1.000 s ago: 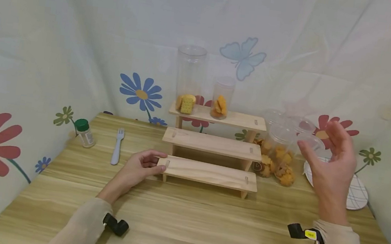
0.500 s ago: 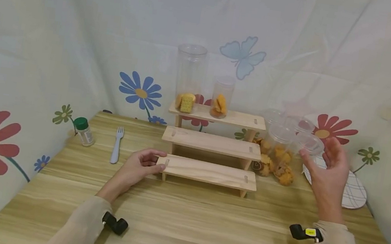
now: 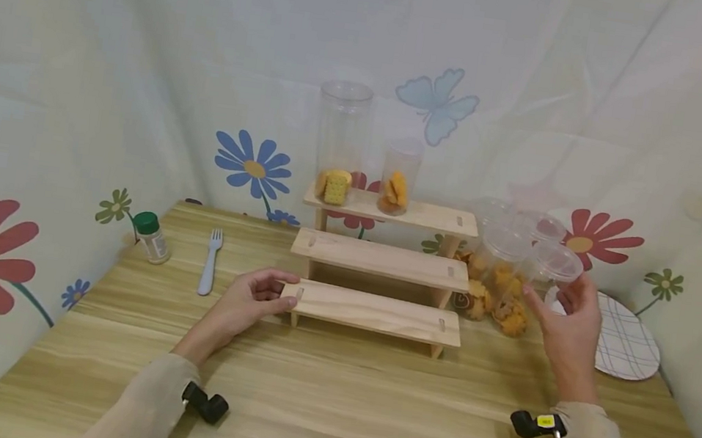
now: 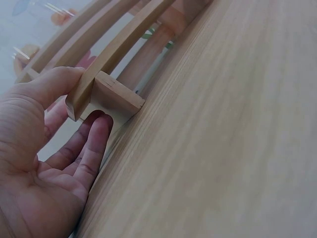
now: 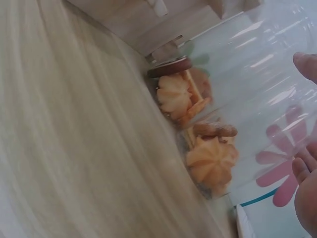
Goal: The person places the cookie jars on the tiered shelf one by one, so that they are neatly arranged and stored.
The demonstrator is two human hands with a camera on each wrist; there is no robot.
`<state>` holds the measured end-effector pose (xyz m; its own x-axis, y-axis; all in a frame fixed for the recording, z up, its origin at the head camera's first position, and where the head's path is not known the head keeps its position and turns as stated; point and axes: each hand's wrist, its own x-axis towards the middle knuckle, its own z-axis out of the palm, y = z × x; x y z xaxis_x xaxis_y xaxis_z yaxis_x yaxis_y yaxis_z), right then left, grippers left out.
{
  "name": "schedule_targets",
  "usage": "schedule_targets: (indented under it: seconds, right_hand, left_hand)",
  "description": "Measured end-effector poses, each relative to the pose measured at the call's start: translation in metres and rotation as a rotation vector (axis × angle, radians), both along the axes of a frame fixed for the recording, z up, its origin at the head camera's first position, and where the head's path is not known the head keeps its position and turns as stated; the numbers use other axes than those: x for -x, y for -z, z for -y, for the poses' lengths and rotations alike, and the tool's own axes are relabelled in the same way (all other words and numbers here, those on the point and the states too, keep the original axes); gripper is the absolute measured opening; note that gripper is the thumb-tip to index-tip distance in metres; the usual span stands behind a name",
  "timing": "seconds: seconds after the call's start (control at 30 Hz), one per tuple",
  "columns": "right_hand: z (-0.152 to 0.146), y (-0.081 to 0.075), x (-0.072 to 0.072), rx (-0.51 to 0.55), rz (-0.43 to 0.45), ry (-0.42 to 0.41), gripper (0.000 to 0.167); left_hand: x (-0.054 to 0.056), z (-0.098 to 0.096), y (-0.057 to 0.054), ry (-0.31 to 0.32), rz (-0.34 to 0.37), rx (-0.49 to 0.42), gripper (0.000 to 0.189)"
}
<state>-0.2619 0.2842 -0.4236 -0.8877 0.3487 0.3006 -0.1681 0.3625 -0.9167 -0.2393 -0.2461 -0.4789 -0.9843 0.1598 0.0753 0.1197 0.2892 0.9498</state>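
Note:
In the head view my left hand [image 3: 250, 302] holds the left end of the lowest board of a three-tier wooden rack [image 3: 372, 311]. In the left wrist view, its thumb [image 4: 62, 82] lies on the board and its fingers [image 4: 96, 141] are below, near the leg [image 4: 116, 96]. My right hand [image 3: 566, 325] is around the upper part of a clear lidded jar [image 3: 533, 276], thumb on the near side, fingers on the far side. Cookies [image 5: 213, 161] lie in the bottom of this jar, which stands upright among several similar jars [image 3: 500, 250].
A tall jar [image 3: 343, 129] and a shorter jar [image 3: 400, 166], both with crackers, stand on the top tier. Left lie a pale fork [image 3: 211, 260] and a green-capped shaker [image 3: 152, 237]. A white, line-patterned plate [image 3: 630, 345] is at right. A flowered curtain [image 3: 269, 31] hangs behind.
My right hand has come down and left from above the plate to the nearest jar, its fingers closing in around it. My left hand stays on the rack's lowest board.

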Motion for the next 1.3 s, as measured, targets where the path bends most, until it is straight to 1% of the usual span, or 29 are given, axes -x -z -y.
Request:
schedule_targets:
  seconds: [0.2,0.3,0.43,0.63,0.73,1.1,1.3]
  right_hand:
    - [0.0,0.009,0.001,-0.024,0.002,-0.015,0.085]
    - [0.001,0.012,0.001,-0.024,0.028,-0.016,0.085]
    - [0.001,0.013,0.0,-0.019,0.049,-0.021,0.084]
    - [0.001,0.016,0.002,-0.026,0.036,-0.027,0.079]
    - [0.002,0.017,0.003,-0.028,0.045,-0.031,0.078]
    - [0.002,0.022,0.005,-0.012,0.095,-0.045,0.077]
    - [0.002,0.025,0.007,0.028,0.084,-0.045,0.076]
  left_hand:
    - [-0.001,-0.001,0.0,-0.004,0.0,0.006,0.043]
    - [0.0,-0.001,0.001,-0.004,0.001,0.008,0.043]
    - [0.0,-0.001,0.001,0.006,-0.002,0.001,0.043]
    - [0.0,-0.001,0.0,0.013,0.005,-0.006,0.043]
    - [-0.001,-0.001,-0.001,0.008,0.005,-0.004,0.043]
    - [-0.002,-0.001,-0.001,0.004,0.011,-0.007,0.043]
    - [-0.001,-0.001,0.0,-0.001,0.007,0.005,0.043]
